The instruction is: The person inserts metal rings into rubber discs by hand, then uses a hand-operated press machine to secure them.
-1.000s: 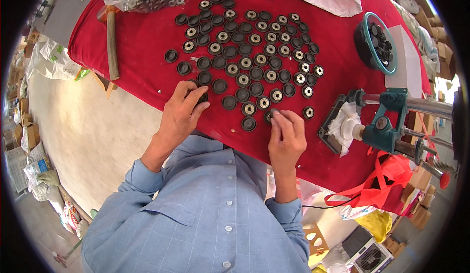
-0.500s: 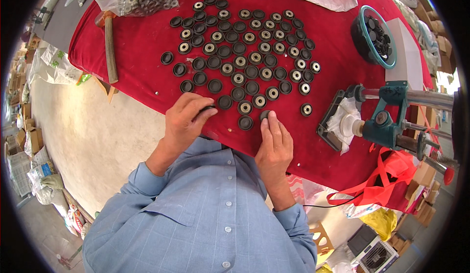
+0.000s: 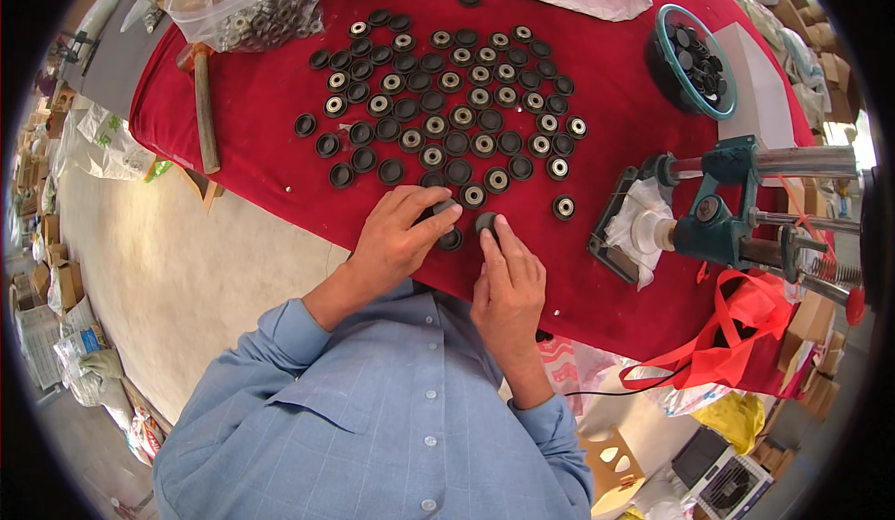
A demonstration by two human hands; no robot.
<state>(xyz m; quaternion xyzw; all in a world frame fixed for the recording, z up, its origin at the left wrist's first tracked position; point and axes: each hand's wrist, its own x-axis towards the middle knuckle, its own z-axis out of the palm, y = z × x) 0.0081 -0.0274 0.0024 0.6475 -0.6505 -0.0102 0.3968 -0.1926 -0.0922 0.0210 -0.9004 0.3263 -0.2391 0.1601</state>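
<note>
Several small black round caps [image 3: 438, 100], some with metal centres, lie in rows on a red cloth [image 3: 606, 54] covering the table. My left hand [image 3: 396, 235] pinches one black cap [image 3: 446, 208] between thumb and fingers at the near edge of the rows. Just to its right, my right hand [image 3: 508, 277] has its fingertips on another black cap [image 3: 485, 222] lying on the cloth. A further cap [image 3: 451, 239] lies between the two hands.
A teal hand press [image 3: 722, 212] stands at the right. Behind it is a teal-rimmed bowl [image 3: 692, 61] of black caps. A clear bag of metal rings [image 3: 247, 7] and a wooden-handled hammer [image 3: 205, 110] lie at the left. A red bag [image 3: 736, 343] hangs off the table's near right edge.
Both hands have shifted slightly right along the near row. My left hand has closed its fingers on a cap, and my right fingertips have come onto another.
</note>
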